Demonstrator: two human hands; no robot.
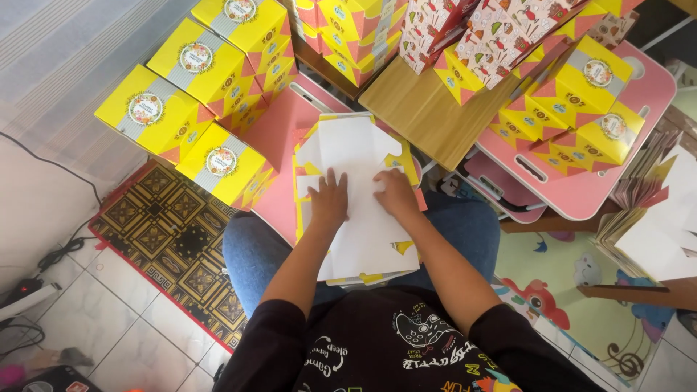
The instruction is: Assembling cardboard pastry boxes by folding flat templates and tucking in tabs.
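Observation:
A flat, unfolded cardboard box blank point(357, 149), white on its upper side with yellow edges, lies across my lap and a small pink table point(279, 127). My left hand point(329, 199) presses flat on the blank's left part with fingers spread. My right hand point(396, 193) rests on its right part, fingers curled over a flap or fold. More blanks lie stacked beneath it.
Finished yellow boxes point(207, 69) are stacked at the left and another pile point(581, 101) sits on a pink table at the right. A wooden board point(425, 109) lies ahead. Flat blanks point(657, 218) are piled at the far right. A patterned mat point(170, 239) covers the floor at left.

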